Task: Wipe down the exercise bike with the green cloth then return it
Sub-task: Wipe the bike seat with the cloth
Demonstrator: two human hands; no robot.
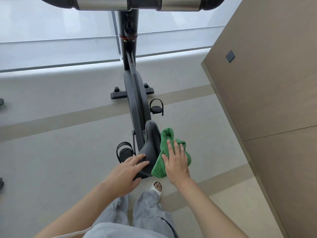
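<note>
Straight, slightly spread fingers [173, 148] of the right hand [177, 163] press the green cloth [169, 134] flat against the right flank of the saddle [151, 134], as a person leans over an exercise bike [135, 93] from behind. The left hand [127, 172] rests with fingers relaxed and spread on the near left edge of the saddle, thumb below the rim, apparently steadying it.

The cloth is bunched, part folded under the palm and part hanging off the saddle's right side. The wipe would likely go better with the cloth opened flatter, so that more of it meets the leather, and drawn in long strokes from the narrow far nose back to the wide near end, with the left hand bracing against any swivel. The handlebar [132, 3] at the far end, the frame and both pedals [156, 109] appear to remain for later passes.

No brand, label or readable writing shows on the bike, the cloth or the brown wall [274, 83] at right.
</note>
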